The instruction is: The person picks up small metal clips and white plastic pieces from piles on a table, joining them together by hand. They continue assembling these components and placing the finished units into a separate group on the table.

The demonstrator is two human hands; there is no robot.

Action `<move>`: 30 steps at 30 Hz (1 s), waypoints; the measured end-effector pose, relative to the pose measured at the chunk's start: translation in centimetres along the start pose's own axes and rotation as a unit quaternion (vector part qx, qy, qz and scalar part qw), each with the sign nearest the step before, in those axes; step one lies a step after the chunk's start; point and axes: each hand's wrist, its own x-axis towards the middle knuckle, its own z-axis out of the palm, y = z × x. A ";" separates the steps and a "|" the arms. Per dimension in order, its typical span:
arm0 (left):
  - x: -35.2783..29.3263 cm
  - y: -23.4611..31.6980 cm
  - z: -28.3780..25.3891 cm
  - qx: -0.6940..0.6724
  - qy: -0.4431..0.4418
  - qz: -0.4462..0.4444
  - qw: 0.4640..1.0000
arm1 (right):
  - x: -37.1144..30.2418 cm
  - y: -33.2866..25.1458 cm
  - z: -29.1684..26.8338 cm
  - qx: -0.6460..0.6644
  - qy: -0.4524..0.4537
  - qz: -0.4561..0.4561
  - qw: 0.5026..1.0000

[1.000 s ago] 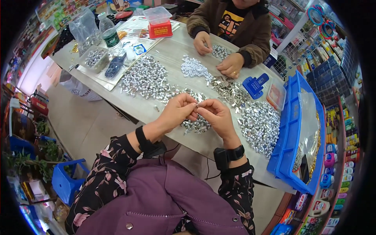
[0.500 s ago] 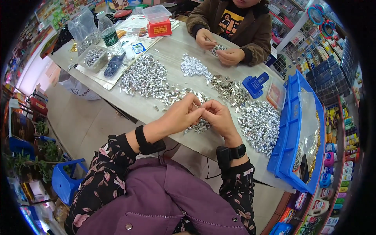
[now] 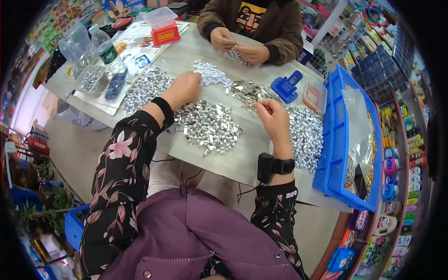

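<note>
My left hand reaches forward, fingers drawn together at the left edge of a pile of small white pieces. What its fingertips hold, if anything, is hidden. My right hand is closed in a pinch just in front of a heap of flat, dull metal pieces; whatever is between thumb and finger is too small to name. Between my forearms lies a heap of shiny silver metal pieces. More silver-and-white pieces are heaped at the right and beyond my left wrist.
Across the table a person's hands handle small pieces. A blue holder, a lidded clear box and a large blue crate line the right. A bottle, a clear tub and a red box stand far left.
My hands were together above the silver heap and have parted. The left went forward and left to the white pieces; the right moved slightly right, toward the dull metal heap. The view has shifted.
</note>
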 end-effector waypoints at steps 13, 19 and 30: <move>-0.7 1.7 -3.4 -0.152 -0.051 -0.060 0.985 | -0.5 -0.2 1.9 -0.234 -0.015 -0.007 0.972; -4.4 4.2 -7.7 -0.538 -0.114 -0.158 0.820 | -0.3 -0.4 1.8 -0.172 -0.008 -0.009 0.985; -9.2 8.2 -5.1 -0.768 -0.116 -0.279 0.565 | -3.4 -4.7 3.9 0.401 -0.282 0.074 0.868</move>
